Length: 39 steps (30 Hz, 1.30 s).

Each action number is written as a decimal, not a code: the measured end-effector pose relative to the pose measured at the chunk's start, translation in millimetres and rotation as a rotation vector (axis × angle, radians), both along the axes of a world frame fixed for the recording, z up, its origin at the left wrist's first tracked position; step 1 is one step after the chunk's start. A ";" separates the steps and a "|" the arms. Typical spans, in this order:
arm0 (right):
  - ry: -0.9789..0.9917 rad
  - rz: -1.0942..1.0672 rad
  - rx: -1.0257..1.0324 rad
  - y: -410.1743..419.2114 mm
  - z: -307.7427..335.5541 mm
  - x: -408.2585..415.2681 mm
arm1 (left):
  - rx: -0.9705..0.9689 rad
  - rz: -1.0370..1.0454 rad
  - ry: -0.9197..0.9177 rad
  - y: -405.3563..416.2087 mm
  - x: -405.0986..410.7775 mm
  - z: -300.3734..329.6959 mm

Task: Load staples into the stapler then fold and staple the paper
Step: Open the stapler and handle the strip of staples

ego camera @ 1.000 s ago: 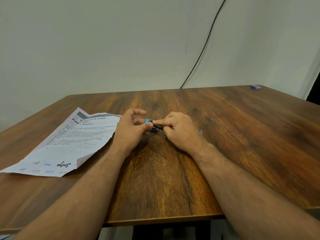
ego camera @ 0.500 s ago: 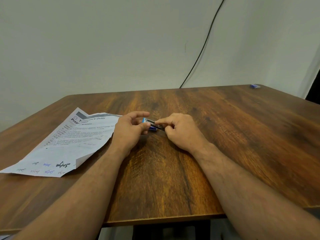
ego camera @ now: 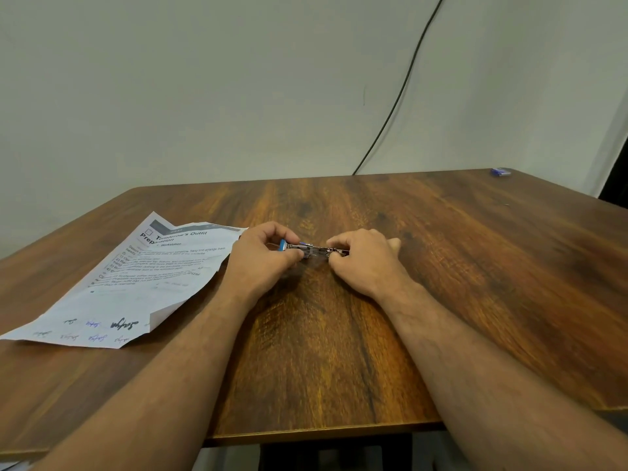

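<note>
Left hand (ego camera: 261, 263) and right hand (ego camera: 365, 260) pinching stapler (ego camera: 311, 249) ends (mid-table), paper (ego camera: 136, 280) beside left edge

hands 2 (ego camera: 261, 256) (ego camera: 365, 258) | stapler 1 (ego camera: 311, 249) | paper 1 (ego camera: 136, 283) | small blue box 1 (ego camera: 500, 171) | cable 1 (ego camera: 401, 93)

Your right hand (ego camera: 365, 258) now sits farther from your left hand (ego camera: 261, 260), exposing more of the stapler (ego camera: 311, 249) (its metal length) between them.
</note>
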State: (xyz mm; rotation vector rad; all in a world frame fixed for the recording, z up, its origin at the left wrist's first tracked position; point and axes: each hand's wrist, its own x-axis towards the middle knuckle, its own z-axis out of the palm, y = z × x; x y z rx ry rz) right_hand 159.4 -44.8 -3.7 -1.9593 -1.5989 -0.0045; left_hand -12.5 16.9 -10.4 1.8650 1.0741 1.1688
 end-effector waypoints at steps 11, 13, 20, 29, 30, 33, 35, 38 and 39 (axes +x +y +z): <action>0.047 0.032 0.093 0.0 -1.4 1.4 | 0.013 -0.048 0.084 -7.1 1.7 4.5; 0.045 0.046 0.126 -0.5 -1.1 1.4 | -0.003 -0.057 0.055 -6.1 1.6 4.3; 0.053 0.083 0.200 -3.6 3.0 -1.1 | 0.057 -0.065 0.083 -7.9 0.3 6.5; 0.175 0.121 0.229 -5.1 6.2 -2.0 | 0.307 0.007 0.180 -14.9 3.7 8.5; 0.184 0.130 0.247 -5.2 6.4 -2.6 | 0.292 0.006 0.148 -14.8 3.6 8.4; 0.175 0.156 0.259 -5.8 6.1 -2.4 | 0.211 -0.003 0.081 -12.6 2.3 9.5; 0.164 0.161 0.242 -5.7 4.9 -1.7 | 0.168 -0.006 0.082 -11.3 1.8 9.8; 0.159 0.141 0.249 -4.6 2.5 -0.1 | 0.156 -0.010 0.047 -12.4 2.4 9.1; 0.157 0.135 0.252 -4.0 2.2 0.3 | 0.164 -0.008 0.048 -13.0 2.7 8.9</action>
